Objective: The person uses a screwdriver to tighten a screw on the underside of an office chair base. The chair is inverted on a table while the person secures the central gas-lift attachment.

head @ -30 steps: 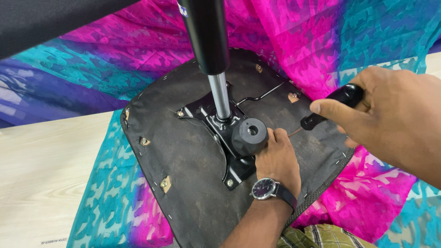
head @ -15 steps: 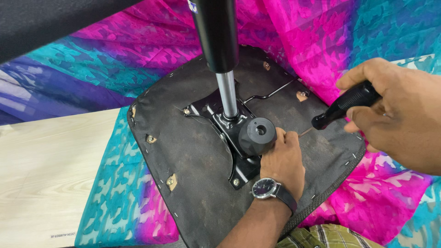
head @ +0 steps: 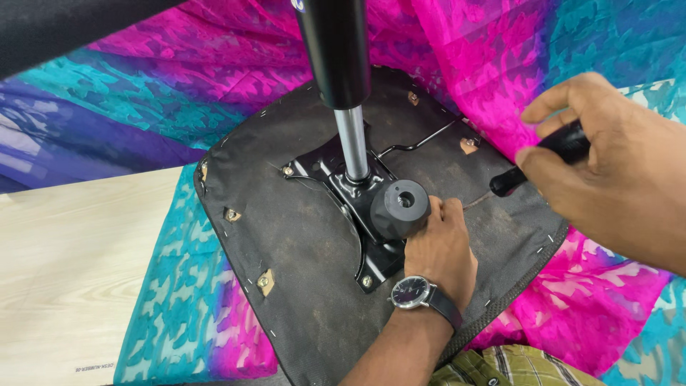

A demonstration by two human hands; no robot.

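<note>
Gripping the knob (head: 400, 207) from its near right, the left hand (head: 439, 250) steadies the seat (head: 300, 243) on cloth (head: 179, 93), while the right hand (head: 607, 164) pinches a lever (head: 550, 154) farther right.

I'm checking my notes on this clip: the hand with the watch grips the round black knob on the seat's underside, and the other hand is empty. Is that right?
Not quite. The left hand, with the watch, does grip the knob on the seat underside, but the right hand is not empty: it holds a black handle. The head view shows it.
</note>
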